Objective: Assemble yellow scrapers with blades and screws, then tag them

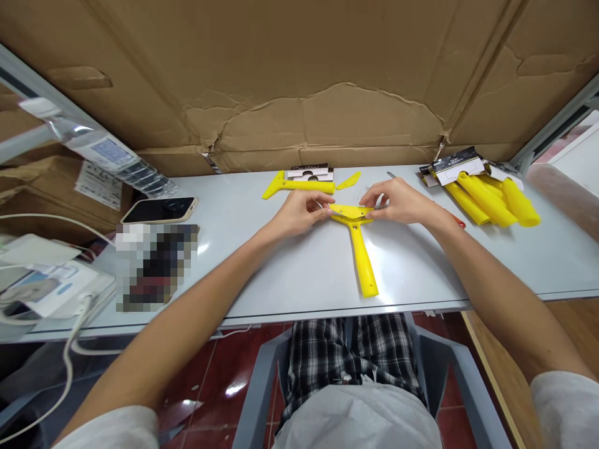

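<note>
A yellow scraper [364, 262] is held at its head by both hands over the middle of the counter [290, 274], with its handle pointed back toward the near edge. The left end of the head is pinched by the left hand [300, 213], its fingers clamped on the scraper; the right end is gripped likewise between the thumb and fingers of the right hand [401, 201]. By the right hand a thin grey tip [391, 174] is seen; what it belongs to cannot be told. Beyond the left hand, a second scraper [306, 186] is laid crosswise, with a card [312, 171] just behind it and a small yellow piece [349, 181] beside its handle end. Farther right, yellow tubes [486, 198] are heaped with black-and-white cards [459, 167] at their far ends. A red object [458, 221] is partly hidden by the right forearm. At the left, a phone [160, 210] is laid flat on the counter, near a tilted bottle [105, 149]. The space behind the counter is filled by brown cardboard [304, 68].
</note>
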Action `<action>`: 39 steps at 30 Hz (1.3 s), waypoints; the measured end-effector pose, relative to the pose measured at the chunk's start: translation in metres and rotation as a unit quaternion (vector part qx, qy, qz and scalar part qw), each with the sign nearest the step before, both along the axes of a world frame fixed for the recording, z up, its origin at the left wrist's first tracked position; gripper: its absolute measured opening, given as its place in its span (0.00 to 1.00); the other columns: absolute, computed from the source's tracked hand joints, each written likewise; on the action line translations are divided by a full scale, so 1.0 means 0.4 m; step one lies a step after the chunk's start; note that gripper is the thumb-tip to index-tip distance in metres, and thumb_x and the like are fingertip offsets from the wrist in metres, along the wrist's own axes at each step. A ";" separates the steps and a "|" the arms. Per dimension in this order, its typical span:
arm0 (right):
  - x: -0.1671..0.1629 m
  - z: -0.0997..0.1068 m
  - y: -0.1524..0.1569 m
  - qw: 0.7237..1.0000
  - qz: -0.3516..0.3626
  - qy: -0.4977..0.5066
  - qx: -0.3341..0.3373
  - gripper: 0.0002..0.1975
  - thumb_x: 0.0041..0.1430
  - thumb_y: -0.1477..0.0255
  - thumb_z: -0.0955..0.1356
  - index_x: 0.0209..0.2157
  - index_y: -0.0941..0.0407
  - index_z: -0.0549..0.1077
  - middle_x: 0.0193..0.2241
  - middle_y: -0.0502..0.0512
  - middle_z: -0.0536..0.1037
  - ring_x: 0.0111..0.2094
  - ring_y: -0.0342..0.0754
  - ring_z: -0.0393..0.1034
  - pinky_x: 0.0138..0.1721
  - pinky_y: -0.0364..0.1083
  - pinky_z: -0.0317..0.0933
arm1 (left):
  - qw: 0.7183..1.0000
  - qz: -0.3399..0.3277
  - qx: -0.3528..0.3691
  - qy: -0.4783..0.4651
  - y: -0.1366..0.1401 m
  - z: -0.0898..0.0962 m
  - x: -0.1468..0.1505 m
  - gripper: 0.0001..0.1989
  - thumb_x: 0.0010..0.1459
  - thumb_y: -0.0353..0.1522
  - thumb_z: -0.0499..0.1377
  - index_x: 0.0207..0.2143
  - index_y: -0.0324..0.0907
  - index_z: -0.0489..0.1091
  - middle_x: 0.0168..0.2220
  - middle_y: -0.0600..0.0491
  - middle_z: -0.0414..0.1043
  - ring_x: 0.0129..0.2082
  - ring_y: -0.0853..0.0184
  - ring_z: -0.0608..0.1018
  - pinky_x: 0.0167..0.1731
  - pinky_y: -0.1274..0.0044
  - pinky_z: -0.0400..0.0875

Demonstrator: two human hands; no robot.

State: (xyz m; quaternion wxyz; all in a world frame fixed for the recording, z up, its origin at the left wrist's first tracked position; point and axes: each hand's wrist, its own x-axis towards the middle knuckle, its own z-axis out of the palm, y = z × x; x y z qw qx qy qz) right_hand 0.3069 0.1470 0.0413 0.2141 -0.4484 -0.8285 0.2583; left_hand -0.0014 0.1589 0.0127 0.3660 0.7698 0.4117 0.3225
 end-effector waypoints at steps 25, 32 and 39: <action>-0.002 -0.001 -0.001 0.999 0.002 -0.029 -0.017 0.17 0.56 0.66 0.77 0.46 0.56 0.87 0.42 0.54 0.85 0.42 0.42 0.77 0.52 0.45 0.66 | 0.996 -0.022 0.070 0.059 0.005 -0.007 -0.008 0.13 0.61 0.39 0.72 0.46 0.46 0.89 0.54 0.44 0.84 0.48 0.59 0.84 0.46 0.67 0.79; 0.000 -0.005 0.000 0.999 0.007 -0.024 -0.029 0.18 0.55 0.66 0.79 0.47 0.55 0.87 0.41 0.54 0.85 0.42 0.43 0.77 0.54 0.46 0.67 | 0.995 -0.031 0.068 0.065 0.005 -0.005 -0.009 0.14 0.59 0.40 0.72 0.45 0.46 0.89 0.54 0.44 0.85 0.49 0.57 0.84 0.48 0.66 0.79; -0.004 0.002 -0.007 0.999 0.002 -0.028 -0.034 0.17 0.55 0.67 0.78 0.47 0.56 0.87 0.42 0.53 0.85 0.43 0.44 0.78 0.54 0.46 0.67 | 0.996 -0.034 0.065 0.058 0.004 -0.004 -0.008 0.13 0.59 0.41 0.72 0.44 0.46 0.89 0.53 0.44 0.85 0.48 0.57 0.84 0.48 0.66 0.79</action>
